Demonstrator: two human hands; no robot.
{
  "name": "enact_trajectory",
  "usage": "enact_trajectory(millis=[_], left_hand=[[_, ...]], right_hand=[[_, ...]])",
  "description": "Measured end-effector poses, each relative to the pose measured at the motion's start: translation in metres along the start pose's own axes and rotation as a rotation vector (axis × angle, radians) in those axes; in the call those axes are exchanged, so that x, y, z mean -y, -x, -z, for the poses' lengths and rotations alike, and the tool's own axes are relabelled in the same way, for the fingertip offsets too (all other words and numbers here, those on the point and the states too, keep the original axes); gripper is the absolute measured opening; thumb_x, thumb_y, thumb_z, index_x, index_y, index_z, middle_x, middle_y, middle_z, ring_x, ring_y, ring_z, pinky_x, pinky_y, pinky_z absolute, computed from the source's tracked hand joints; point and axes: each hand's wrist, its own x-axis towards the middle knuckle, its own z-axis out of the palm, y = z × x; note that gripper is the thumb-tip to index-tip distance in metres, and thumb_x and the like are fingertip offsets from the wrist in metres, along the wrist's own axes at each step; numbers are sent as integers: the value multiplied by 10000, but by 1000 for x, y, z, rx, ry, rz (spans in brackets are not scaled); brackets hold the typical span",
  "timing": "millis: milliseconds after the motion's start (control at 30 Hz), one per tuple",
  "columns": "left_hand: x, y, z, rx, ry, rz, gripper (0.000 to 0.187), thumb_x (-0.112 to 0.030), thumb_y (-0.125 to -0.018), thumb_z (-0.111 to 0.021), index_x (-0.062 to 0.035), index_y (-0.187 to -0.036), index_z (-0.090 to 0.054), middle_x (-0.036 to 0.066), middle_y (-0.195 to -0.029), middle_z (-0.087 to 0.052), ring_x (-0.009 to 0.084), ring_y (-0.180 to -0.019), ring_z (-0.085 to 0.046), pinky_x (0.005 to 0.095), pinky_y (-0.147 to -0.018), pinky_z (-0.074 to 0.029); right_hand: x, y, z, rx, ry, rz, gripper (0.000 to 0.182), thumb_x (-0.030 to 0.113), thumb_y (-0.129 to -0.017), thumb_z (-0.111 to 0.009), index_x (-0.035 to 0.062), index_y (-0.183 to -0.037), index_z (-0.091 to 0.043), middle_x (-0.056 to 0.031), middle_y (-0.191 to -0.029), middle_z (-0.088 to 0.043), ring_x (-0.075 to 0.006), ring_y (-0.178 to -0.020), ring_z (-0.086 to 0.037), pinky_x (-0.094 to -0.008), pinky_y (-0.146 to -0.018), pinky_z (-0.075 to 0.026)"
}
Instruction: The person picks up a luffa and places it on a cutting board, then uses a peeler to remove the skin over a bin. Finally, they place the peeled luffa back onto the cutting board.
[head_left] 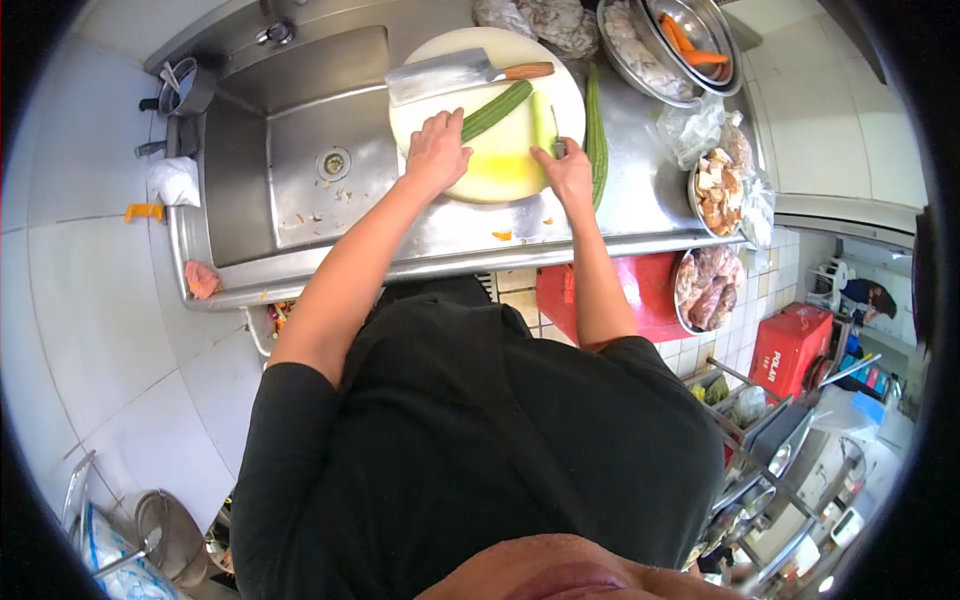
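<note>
Black sleeves cover your upper arms as you stand at a steel counter point(450, 235), both bare forearms stretched forward over its edge. Your left hand point(437, 152) lies palm down on the round white cutting board point(510, 170), fingers curled over the near end of a long green gourd point(497, 109) and pinning it to the board. Your right hand point(567, 172) is closed around a small peeler point(557, 146), its wrist bent inward, set against a pale, already peeled gourd point(541, 122) lying just beside the green one. Another long green gourd point(596, 130) rests along the board's right rim. Beyond your hands, a cleaver point(450, 76) with a wooden handle lies flat across the far side of the board. To your left is the sink basin point(300, 150); farther back on the right stand metal bowls point(690, 45), one holding orange carrot pieces. On the floor to your right, a red box point(790, 345) bears white lettering that appears to read "POLAR".
</note>
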Motion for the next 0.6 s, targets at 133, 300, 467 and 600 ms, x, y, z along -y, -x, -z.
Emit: enact_trajectory(millis=[133,300,467,600], left_hand=[[-2,-15,-21,214,-89,24,637,-164,-822,-632,-43,-1396,-383,177,-1225,-530,339,-1143,-514,436,-931,-447],[0,17,13,451,327,156,566,-131,-786,-551,-6,-1327,-442,187,-1048,-604,323,-999,-595,402,-875,-463],[36,107,60,346,941,260,547,-106,-773,-532,-8,-1306,-457,107,-1011,-608,204,-918,-598,343,-787,-479],[60,188,102,74,1523,462,557,-153,-773,-517,6,-1300,-432,116,-1015,-597,150,-740,-565,282,-627,-470]], right_hand=[[2,6,-4,-5,87,-5,614,449,-744,-746,5,-1153,-634,-223,-1055,-641,-338,-964,-640,-405,-839,-496],[-5,22,-5,-124,-11,-48,626,474,-741,-749,2,-1138,-639,-207,-1049,-635,-318,-922,-638,-400,-832,-497],[26,41,4,-229,-122,72,322,254,-822,-688,-18,-988,-638,-163,-780,-620,-284,-704,-587,-388,-691,-471],[93,72,-16,-16,-270,186,217,191,-879,-631,-19,-930,-623,-102,-650,-561,-175,-596,-489,-319,-608,-431]])
